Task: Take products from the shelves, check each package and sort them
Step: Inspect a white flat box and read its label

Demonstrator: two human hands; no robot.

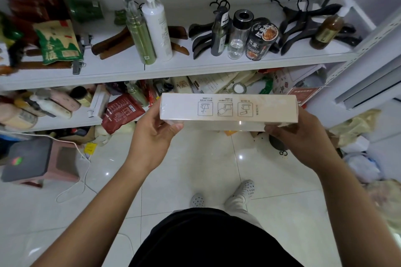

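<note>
White metal shelves [195,65], crowded across the upper half of the frame, are faced while a cream box [227,122] is held level at centre for checking.
The box is gripped at both ends: the left hand [156,134] is wrapped round the left end with its thumb laid on the near face, and the right hand [297,138] is closed round the lower right corner, its fingers mostly hidden. The check is probably best done by turning the box slowly, face by face, with both ends supported against slipping on the glossy wrap. The three small pictograms [225,109] are seen upside down, so a rotation is likely needed before reading.
</note>
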